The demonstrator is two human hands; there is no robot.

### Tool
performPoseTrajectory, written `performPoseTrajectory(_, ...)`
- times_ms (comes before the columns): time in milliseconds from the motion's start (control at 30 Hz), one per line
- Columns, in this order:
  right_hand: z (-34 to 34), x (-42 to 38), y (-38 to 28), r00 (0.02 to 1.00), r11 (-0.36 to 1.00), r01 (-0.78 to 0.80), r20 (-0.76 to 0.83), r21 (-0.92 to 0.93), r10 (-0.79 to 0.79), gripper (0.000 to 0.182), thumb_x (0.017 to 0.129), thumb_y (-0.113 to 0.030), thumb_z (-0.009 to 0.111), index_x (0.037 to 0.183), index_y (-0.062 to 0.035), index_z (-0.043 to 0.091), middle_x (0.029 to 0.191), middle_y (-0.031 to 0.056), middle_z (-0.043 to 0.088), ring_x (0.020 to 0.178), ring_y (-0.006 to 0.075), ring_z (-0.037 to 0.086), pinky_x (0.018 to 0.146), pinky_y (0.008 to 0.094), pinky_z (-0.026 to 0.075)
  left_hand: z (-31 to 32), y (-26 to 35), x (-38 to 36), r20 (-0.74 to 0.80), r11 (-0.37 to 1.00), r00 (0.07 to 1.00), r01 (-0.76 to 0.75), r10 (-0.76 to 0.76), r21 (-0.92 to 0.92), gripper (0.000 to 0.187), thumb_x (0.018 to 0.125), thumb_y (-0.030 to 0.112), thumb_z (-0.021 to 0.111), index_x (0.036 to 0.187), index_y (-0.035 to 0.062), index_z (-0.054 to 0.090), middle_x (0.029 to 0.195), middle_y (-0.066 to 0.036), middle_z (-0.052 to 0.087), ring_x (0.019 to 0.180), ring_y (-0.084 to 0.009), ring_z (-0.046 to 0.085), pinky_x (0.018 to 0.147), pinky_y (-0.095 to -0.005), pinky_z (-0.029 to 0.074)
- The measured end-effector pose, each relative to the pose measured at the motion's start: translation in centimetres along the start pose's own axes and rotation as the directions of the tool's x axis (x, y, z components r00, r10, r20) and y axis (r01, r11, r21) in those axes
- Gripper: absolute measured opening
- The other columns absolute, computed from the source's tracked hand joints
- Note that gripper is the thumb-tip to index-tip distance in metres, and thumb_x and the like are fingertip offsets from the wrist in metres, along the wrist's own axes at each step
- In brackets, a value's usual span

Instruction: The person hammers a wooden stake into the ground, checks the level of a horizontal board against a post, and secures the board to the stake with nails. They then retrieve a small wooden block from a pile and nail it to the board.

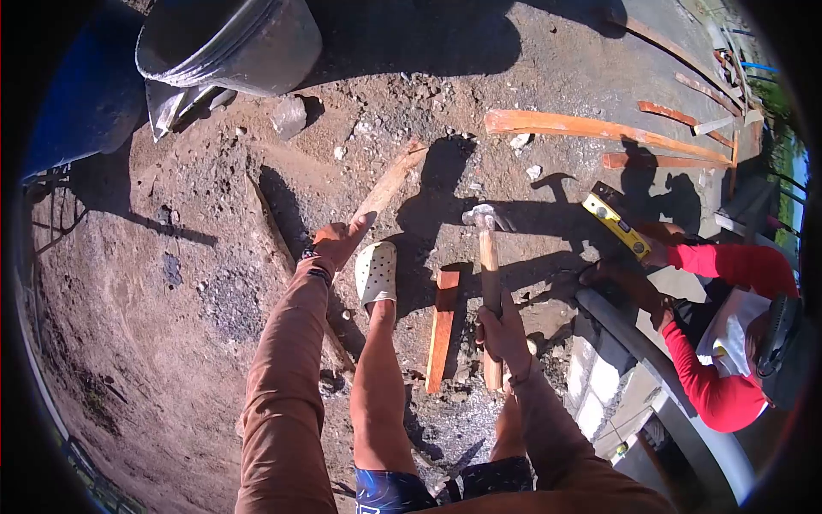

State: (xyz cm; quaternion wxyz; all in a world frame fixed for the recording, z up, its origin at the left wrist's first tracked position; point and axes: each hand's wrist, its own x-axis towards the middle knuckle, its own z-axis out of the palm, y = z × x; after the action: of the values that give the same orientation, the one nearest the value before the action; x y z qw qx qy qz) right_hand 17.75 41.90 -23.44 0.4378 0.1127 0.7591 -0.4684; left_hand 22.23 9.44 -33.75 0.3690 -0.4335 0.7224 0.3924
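Note:
My left hand [339,243] is closed around the near end of a short, pale wooden stake [392,186], which points up and to the right over the dirt. My right hand [505,336] grips a claw hammer [489,265] by its wooden handle, with the metal head uppermost. Beside the hammer, a reddish wood offcut [442,330] lies on the ground. A cream clog [376,272] on my foot shows between my arms.
At right, a crouching person in red sleeves [728,267] holds a yellow spirit level [616,224]. Long timbers [599,131] lie beyond. A large bucket [274,51] and a rock [289,116] are at upper left. A thin board [287,248] lies left of my foot.

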Motion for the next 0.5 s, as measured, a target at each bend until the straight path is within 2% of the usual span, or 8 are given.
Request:
performPoseTrajectory(67, 0.8, 3.6, -0.8, 0.999, 0.994, -0.022, 0.032, 0.106, 0.019, 0.028, 0.085, -0.01, 0.051, 0.111, -0.002, 0.041, 0.059, 0.0008, 0.048, 0.045, 0.0079, 0.046, 0.039, 0.0227, 0.038, 2.5, -1.3, 4.8, -0.046, 0.995, 0.998, -0.033, 0.037, 0.098, 0.095, 0.065, 0.084, 0.034, 0.098, -0.0011, 0.063, 0.096, -0.023, 0.062, 0.095, -0.0363, 0.058, 0.082, -0.0431, 0.044)
performPoseTrajectory(200, 3.0, 10.6, -0.5, 0.999, 0.999, 0.03, 0.029, -0.036, -0.029, 0.029, 0.087, -0.015, 0.053, 0.11, -0.0012, 0.043, 0.059, 0.0028, 0.048, 0.044, 0.009, 0.046, 0.039, 0.0252, 0.038, 2.6, -1.0, 7.7, 0.018, 0.997, 1.0, -0.018, 0.017, 0.074, 0.097, 0.063, 0.085, 0.036, 0.095, -0.0028, 0.064, 0.093, -0.026, 0.061, 0.093, -0.0366, 0.059, 0.08, -0.0426, 0.046)
performPoseTrajectory(267, 4.4, 13.5, 1.1, 0.848, 0.783, 0.412, -0.119, -0.466, -0.517, 0.031, 0.086, -0.02, 0.055, 0.107, 0.0004, 0.045, 0.061, 0.007, 0.051, 0.048, 0.0131, 0.05, 0.043, 0.0305, 0.041, 2.8, -1.4, 7.8, 0.053, 0.994, 0.999, -0.004, -0.002, 0.111, 0.098, 0.062, 0.086, 0.037, 0.091, -0.0041, 0.064, 0.089, -0.027, 0.061, 0.091, -0.0373, 0.06, 0.078, -0.0433, 0.047)
performPoseTrajectory(300, 5.0, 14.4, 0.5, 0.849, 0.783, 0.414, -0.115, -0.465, -0.516, 0.031, 0.086, -0.02, 0.055, 0.107, 0.0004, 0.045, 0.061, 0.007, 0.051, 0.048, 0.0131, 0.05, 0.043, 0.0305, 0.041, 3.2, -1.5, 7.9, -0.042, 0.993, 0.999, -0.015, 0.021, 0.121, 0.098, 0.062, 0.086, 0.038, 0.092, -0.0034, 0.064, 0.091, -0.027, 0.061, 0.092, -0.0372, 0.059, 0.08, -0.0432, 0.046)
performPoseTrajectory(333, 5.5, 15.1, -0.4, 0.908, 0.825, 0.325, -0.093, -0.462, -0.41, 0.045, 0.086, -0.029, 0.054, 0.113, 0.0044, 0.042, 0.079, 0.0186, 0.054, 0.07, 0.0282, 0.053, 0.059, 0.0369, 0.043, 3.4, -1.5, 7.9, -0.14, 0.991, 0.989, -0.028, 0.046, 0.131, 0.098, 0.061, 0.086, 0.038, 0.093, -0.0027, 0.064, 0.092, -0.026, 0.061, 0.093, -0.0372, 0.059, 0.081, -0.0431, 0.046)
performPoseTrajectory(400, 6.3, 15.6, -1.4, 0.957, 0.858, 0.217, -0.07, -0.466, -0.28, 0.059, 0.086, -0.038, 0.052, 0.12, 0.0085, 0.039, 0.097, 0.0301, 0.057, 0.093, 0.0433, 0.055, 0.076, 0.0433, 0.045, 3.8, -1.5, 7.3, -0.153, 0.994, 0.987, -0.022, 0.038, 0.104, 0.094, 0.061, 0.085, 0.04, 0.097, 0.0012, 0.064, 0.097, -0.023, 0.062, 0.096, -0.0364, 0.058, 0.083, -0.0424, 0.046)
performPoseTrajectory(467, 6.5, 16.4, -3.1, 0.982, 0.771, 0.133, -0.023, -0.623, -0.188, 0.056, 0.086, -0.036, 0.051, 0.119, 0.0076, 0.04, 0.098, 0.0299, 0.056, 0.092, 0.0421, 0.056, 0.075, 0.0433, 0.045, 3.4, -0.9, 6.7, -0.185, 0.998, 0.983, 0.002, 0.009, 0.06, 0.085, 0.065, 0.079, 0.046, 0.094, 0.0008, 0.064, 0.092, -0.021, 0.063, 0.094, -0.0347, 0.06, 0.08, -0.0418, 0.047)
performPoseTrajectory(500, 5.8, 17.1, -2.7, 0.967, 0.716, 0.181, -0.009, -0.674, -0.253, 0.055, 0.086, -0.035, 0.051, 0.118, 0.0074, 0.041, 0.093, 0.0276, 0.058, 0.088, 0.0423, 0.056, 0.073, 0.0447, 0.045, 2.8, -0.5, 6.1, -0.129, 0.999, 0.992, 0.011, -0.007, 0.034, 0.082, 0.067, 0.078, 0.046, 0.095, 0.0029, 0.064, 0.096, -0.02, 0.063, 0.096, -0.0337, 0.059, 0.082, -0.0414, 0.046)
